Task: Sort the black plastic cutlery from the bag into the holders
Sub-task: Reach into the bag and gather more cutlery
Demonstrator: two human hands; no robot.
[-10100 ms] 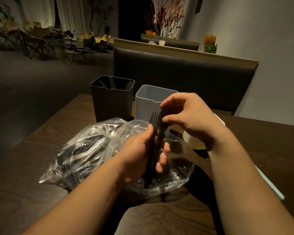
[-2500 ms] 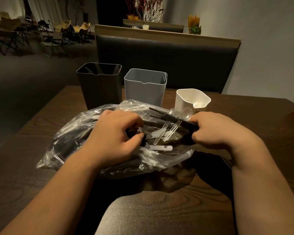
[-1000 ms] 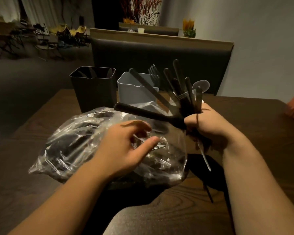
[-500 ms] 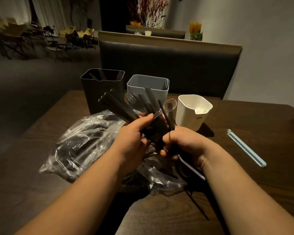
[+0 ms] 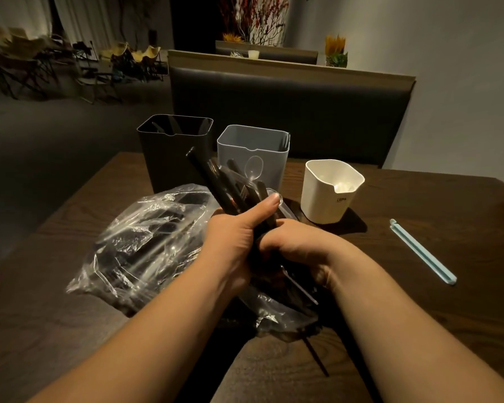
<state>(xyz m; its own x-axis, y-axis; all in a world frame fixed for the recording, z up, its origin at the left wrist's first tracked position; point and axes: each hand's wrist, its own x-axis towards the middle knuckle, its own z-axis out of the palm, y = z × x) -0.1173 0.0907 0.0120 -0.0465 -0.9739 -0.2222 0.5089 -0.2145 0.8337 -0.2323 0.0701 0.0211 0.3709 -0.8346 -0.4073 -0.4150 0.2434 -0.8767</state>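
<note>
Saw a pale blue sealing clip [image 5: 422,251] lying at three o'clock on the wooden table [image 5: 419,321]; dark padded bench [image 5: 288,112] at twelve.

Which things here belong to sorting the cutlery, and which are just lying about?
For the job: cutlery bundle, gripped by left hand and right hand; plastic bag; black holder; grey holder; white holder.

Just lying about: light blue strip; bench; potted flowers.

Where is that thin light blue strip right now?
In the head view, the light blue strip lies flat on the dark wooden table at the person's right, to the right of the white holder and nearer the person.
</note>
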